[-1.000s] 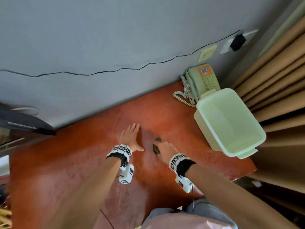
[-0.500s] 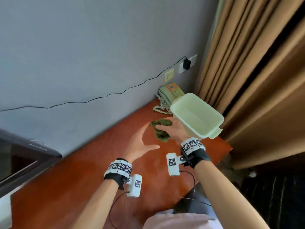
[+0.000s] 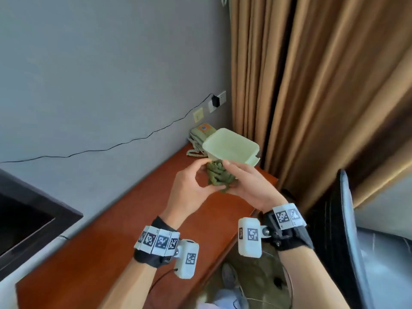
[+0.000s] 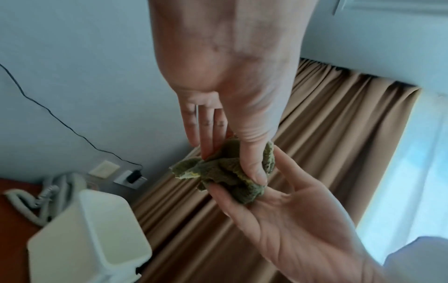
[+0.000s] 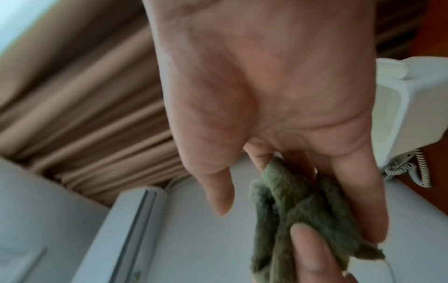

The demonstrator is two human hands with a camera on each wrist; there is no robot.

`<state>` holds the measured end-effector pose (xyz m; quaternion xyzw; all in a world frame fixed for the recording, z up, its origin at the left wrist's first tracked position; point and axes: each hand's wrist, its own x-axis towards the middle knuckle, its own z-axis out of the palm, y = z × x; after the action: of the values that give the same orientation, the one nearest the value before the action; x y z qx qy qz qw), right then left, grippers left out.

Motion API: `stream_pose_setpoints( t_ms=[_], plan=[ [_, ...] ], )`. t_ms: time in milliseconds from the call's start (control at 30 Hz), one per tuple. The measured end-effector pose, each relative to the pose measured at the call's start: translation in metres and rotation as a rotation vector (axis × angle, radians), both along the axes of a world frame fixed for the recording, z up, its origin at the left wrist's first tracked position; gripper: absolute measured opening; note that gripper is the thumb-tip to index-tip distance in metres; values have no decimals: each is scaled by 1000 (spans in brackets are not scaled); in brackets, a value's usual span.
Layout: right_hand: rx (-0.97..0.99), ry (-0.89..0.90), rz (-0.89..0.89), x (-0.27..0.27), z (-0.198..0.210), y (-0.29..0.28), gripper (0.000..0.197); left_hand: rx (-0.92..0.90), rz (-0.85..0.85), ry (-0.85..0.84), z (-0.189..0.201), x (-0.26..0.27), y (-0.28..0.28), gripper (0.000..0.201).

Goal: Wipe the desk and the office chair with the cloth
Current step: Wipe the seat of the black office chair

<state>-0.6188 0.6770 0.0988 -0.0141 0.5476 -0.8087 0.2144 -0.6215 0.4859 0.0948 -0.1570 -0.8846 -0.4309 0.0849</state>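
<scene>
So going left to right: there's a dark screen (image 3: 26, 219) at the far left, then the reddish counter (image 3: 100, 253) running along the grey wall. Above it, the left hand (image 3: 189, 186) pinches one side of the cloth (image 3: 217, 178) between thumb and fingers, and the right hand (image 3: 249, 186) cups the other side with its fingers curled loosely under it, so both grips are on the cloth, held up in the air well off the counter. My guess is this is the in-between step: bunching or refolding the cloth before the next surface. The cloth itself is olive green, small, crumpled into a wad with a paler edge showing, looks like soft towelling. Behind it sit a pale green bin (image 3: 231, 146) and a phone (image 3: 201, 131), then brown curtains (image 3: 312, 97). At the far right is the office chair (image 3: 347, 230); next move probably calls for a turn that way and one hand flattening the cloth against the chair.
</scene>
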Motion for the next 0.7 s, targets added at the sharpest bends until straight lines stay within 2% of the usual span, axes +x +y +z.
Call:
stream_pose_setpoints(
  t_ms=[100, 233, 467, 567, 700],
  plan=[
    [-119, 11, -45, 57, 9, 36, 45, 89, -40, 24, 19, 52, 27, 64],
    [-162, 60, -165, 120, 9, 61, 44, 180, -105, 57, 40, 110, 54, 58],
    [-218, 20, -280, 213, 30, 88, 57, 299, -287, 13, 61, 175, 101, 44],
    [-246, 44, -430, 257, 37, 104, 53, 337, -423, -8, 63, 199, 125, 41],
    [-375, 24, -636, 331, 29, 116, 52, 259, -596, -50, 51, 236, 156, 45]
  ],
)
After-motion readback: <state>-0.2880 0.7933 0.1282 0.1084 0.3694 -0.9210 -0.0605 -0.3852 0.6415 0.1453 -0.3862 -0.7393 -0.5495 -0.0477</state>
